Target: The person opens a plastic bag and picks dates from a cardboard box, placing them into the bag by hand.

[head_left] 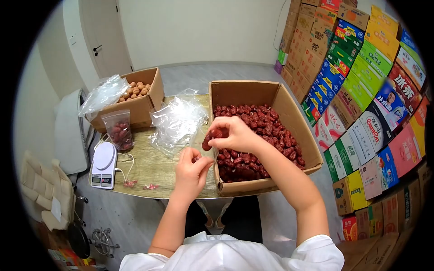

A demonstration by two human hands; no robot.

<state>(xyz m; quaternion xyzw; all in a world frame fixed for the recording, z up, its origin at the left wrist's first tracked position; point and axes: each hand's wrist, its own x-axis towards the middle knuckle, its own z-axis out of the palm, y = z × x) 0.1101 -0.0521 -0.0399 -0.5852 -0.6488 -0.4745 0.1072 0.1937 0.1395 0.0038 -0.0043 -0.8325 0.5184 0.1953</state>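
Observation:
My right hand (238,134) is above the left edge of a cardboard box of dried red dates (253,118). Its fingers are closed round red dates (207,142), with one showing below the fingertips. Lower and to the left, over the table, my left hand (190,174) is pinched closed. A small dark red piece, seemingly a date (195,159), shows between its fingers, mostly hidden. Left of both hands lies a heap of clear plastic bags (178,119). A clear bag partly filled with dates (120,131) stands farther left.
A digital kitchen scale (105,158) with a white cable sits at the table's left edge. Small red scraps (150,186) lie near the front edge. Behind stands a box of walnuts (151,97) with plastic bags over it. Stacked cartons (357,104) line the right wall.

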